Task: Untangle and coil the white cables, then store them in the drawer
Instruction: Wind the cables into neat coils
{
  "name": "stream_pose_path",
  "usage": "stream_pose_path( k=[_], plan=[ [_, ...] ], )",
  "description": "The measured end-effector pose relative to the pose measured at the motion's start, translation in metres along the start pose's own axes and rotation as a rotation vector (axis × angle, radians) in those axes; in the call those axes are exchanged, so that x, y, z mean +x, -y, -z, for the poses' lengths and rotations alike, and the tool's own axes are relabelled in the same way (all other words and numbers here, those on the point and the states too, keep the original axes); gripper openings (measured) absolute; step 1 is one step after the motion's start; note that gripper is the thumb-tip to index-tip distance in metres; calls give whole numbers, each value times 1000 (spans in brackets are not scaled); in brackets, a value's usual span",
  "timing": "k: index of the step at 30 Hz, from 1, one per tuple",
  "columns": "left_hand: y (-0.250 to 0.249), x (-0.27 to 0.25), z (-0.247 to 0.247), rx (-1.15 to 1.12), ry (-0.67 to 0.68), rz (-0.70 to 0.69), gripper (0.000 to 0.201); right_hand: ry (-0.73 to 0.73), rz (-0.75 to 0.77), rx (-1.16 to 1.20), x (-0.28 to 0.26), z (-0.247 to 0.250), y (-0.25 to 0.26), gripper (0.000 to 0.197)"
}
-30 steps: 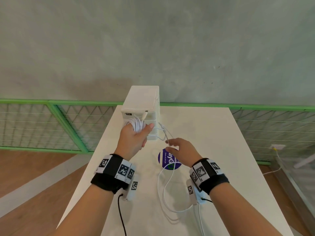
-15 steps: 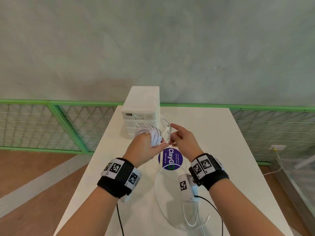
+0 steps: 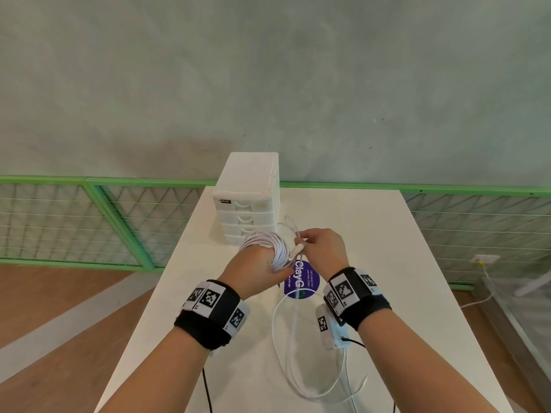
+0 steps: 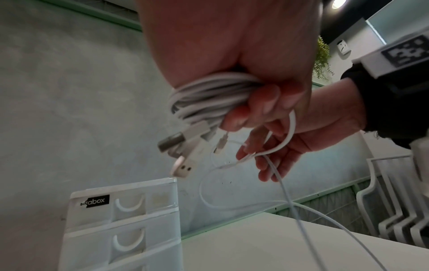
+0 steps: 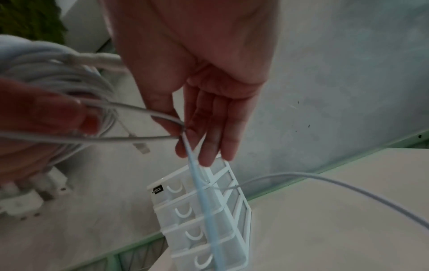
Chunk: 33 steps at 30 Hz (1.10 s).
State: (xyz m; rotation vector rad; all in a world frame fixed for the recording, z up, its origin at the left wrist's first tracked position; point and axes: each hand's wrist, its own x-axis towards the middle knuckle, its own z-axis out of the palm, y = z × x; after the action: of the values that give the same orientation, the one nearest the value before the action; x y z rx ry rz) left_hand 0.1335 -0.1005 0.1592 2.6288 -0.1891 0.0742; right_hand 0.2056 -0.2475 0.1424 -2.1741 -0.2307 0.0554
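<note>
The left hand [image 3: 256, 263] had swung its wrapped coil [image 3: 269, 245] from the drawer unit [image 3: 247, 201] toward five o'clock; right fingers [image 5: 183, 128] now pinched the loose cable [image 3: 280, 329], so winding continued.

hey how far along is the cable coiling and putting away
Done: most cable is wound into a coil around the left hand. In hand: the right hand pinches the next strand. Left: the loose cable on the table, then storing; the drawer unit looks closed.
</note>
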Motion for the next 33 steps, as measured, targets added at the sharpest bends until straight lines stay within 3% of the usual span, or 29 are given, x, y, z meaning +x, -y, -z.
stream_pose_path(
  k=[4,9,15,22,26,29,31,33],
  plan=[
    [19,-3,-2,27,-27,123,34,-131,-39,154,11,17,-9,23],
    [57,-5,3,117,-97,269,34,-183,-276,741,17,41,-20,18],
    [79,-2,4,188,-237,376,44,-134,-196,796,8,41,-26,22],
    [82,-8,18,278,-311,451,28,-168,-357,536,5,47,-53,19],
    [70,-7,13,103,-350,386,42,-156,-362,313,6,42,-64,20],
    [57,-2,11,2,-388,299,51,-84,-327,-20,8,35,-66,30],
    [53,1,10,-12,-383,281,49,-188,-231,-220,7,32,-60,33],
    [52,3,9,-19,-393,258,41,-298,62,-154,3,30,-44,27]
  ],
)
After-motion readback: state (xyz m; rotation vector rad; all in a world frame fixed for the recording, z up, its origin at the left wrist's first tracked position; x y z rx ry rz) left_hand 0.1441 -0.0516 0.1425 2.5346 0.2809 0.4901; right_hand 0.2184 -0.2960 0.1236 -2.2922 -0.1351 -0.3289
